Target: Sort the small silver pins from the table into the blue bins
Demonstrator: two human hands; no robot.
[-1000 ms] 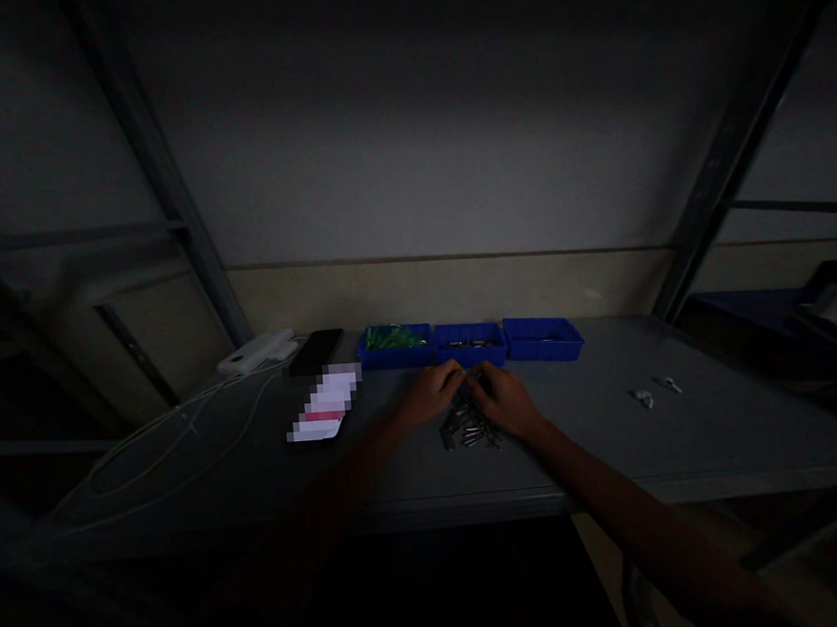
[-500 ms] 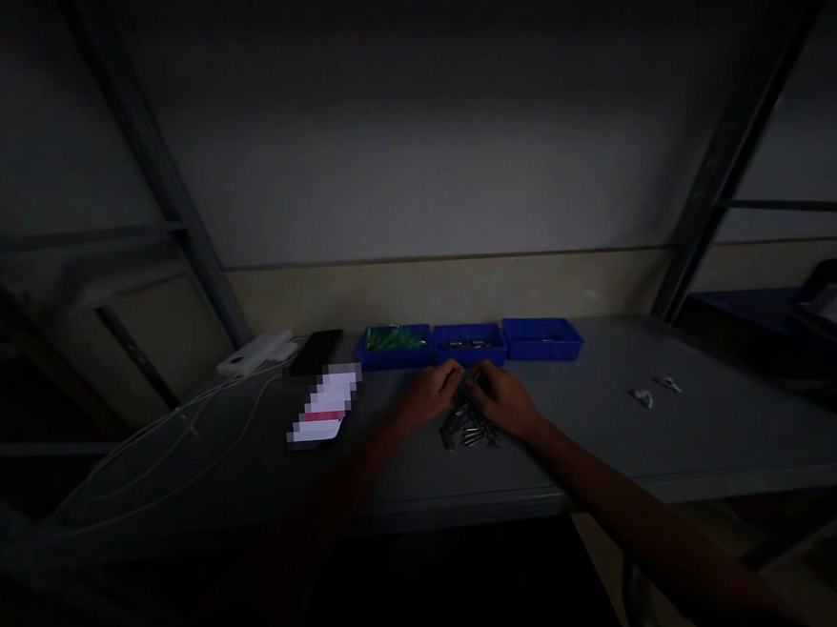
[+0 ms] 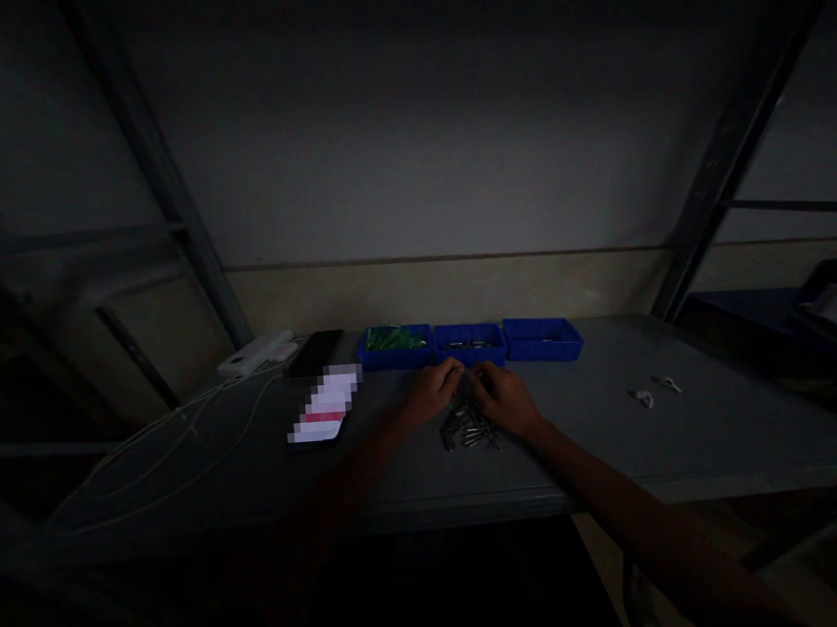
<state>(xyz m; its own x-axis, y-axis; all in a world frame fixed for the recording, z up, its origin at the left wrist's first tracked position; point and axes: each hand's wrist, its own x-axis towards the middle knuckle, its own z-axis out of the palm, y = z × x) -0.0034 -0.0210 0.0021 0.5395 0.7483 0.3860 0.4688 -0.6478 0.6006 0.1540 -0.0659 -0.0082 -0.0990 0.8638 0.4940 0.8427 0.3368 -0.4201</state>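
Note:
My left hand (image 3: 434,389) and my right hand (image 3: 502,398) meet fingertip to fingertip above the grey table, just in front of the middle blue bin (image 3: 469,356). Both are closed in a pinch; whatever lies between the fingers is too small and dark to name. Below them lies a loose pile of small metal parts (image 3: 472,434), partly covered by my right hand. Several shiny pieces sit in the middle bin. The left blue bin (image 3: 395,358) holds green pieces, and in the right blue bin (image 3: 542,351) little can be made out.
On the left are a phone with a lit, blurred screen (image 3: 328,406), a dark flat device (image 3: 317,352), a white power strip (image 3: 256,353) and loose white cables (image 3: 182,416). Two small pale items (image 3: 641,398) rest on the right. Metal posts frame the table, with a wall behind.
Both hands stay in nearly the same place, with only slight finger movement. The pile and the bins look unchanged.

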